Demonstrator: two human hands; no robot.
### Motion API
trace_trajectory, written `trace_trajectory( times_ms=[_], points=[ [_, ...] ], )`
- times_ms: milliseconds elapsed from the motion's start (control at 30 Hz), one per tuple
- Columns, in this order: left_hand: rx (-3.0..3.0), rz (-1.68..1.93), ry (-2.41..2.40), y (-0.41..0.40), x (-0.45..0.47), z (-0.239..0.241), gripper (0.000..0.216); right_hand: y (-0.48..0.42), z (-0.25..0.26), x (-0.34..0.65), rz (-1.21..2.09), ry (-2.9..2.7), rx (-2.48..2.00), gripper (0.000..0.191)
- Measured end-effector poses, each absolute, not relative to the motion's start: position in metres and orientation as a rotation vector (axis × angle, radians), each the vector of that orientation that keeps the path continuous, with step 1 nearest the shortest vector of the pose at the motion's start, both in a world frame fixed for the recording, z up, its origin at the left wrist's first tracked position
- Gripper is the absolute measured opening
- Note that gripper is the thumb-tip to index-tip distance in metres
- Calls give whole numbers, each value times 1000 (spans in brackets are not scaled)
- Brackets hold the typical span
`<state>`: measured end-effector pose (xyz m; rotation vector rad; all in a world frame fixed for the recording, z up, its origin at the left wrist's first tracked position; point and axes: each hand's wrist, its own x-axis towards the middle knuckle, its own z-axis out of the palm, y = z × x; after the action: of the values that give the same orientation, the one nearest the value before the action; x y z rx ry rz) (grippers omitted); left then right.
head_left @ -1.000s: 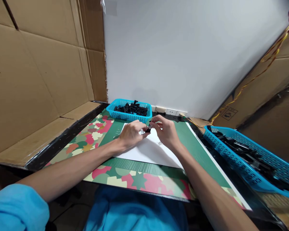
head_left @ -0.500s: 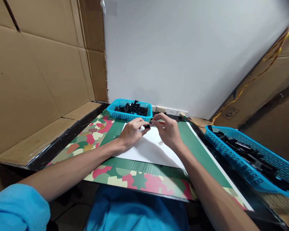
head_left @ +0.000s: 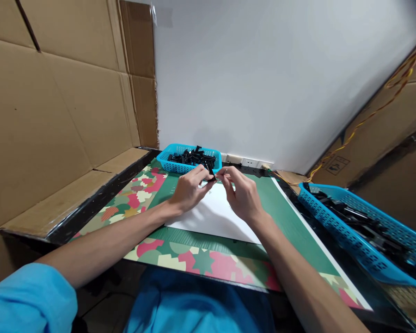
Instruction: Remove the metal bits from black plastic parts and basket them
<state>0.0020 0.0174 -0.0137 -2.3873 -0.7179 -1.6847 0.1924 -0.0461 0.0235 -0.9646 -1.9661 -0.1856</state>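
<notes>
My left hand (head_left: 190,188) pinches a small black plastic piece (head_left: 211,174) between thumb and fingers, its long side tilted up. Close by on the right, my right hand (head_left: 241,190) has its thumb and fingertips curled together at the end of that piece. Whatever lies in this pinch is too small to make out. Both hands are above a white sheet of paper (head_left: 208,219), where some small bits lie, partly hidden by the hands.
Beyond the hands a blue basket (head_left: 162,163) holds many black plastic pieces. Another blue basket (head_left: 353,252) of longer black parts stands at the right. Beneath the paper is a green patterned mat (head_left: 201,261). Cardboard (head_left: 72,101) walls the left; power sockets (head_left: 249,162) line the back.
The black piece in my left hand has turned and now shows its long side tilted upward. My right fingertips have shifted slightly, and my right hand covers more of the small bits.
</notes>
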Motion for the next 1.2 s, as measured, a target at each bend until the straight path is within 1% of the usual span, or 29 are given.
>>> trace_trajectory(
  times_ms=[67,200,300,400,600,1000,1100,1200],
  points=[
    [-2398,-1697,-685,16,2,-12,22,-46,22,192,-155,-1967,-951,18],
    [-2478,-1710,-608,13,0,-9,14,-43,23,195,-92,-1909,-902,18],
    [-2506,-1723,-570,12,-1,-7,8,-42,28,197,-119,-1873,-880,19],
    [-2495,-1747,-538,14,-2,-5,7,-44,34,200,-158,-1879,-878,22],
    [-2435,-1810,-470,18,-4,-1,7,-48,39,200,-116,-2018,-903,12],
    [-2498,-1756,-436,18,-7,-4,10,-43,28,203,-261,-2137,-937,20],
    [-2492,-1757,-414,18,-8,-4,11,-44,29,203,-223,-2132,-937,20],
    [-2473,-1765,-435,18,-8,-4,18,-45,30,203,-171,-2093,-942,17]
  ],
)
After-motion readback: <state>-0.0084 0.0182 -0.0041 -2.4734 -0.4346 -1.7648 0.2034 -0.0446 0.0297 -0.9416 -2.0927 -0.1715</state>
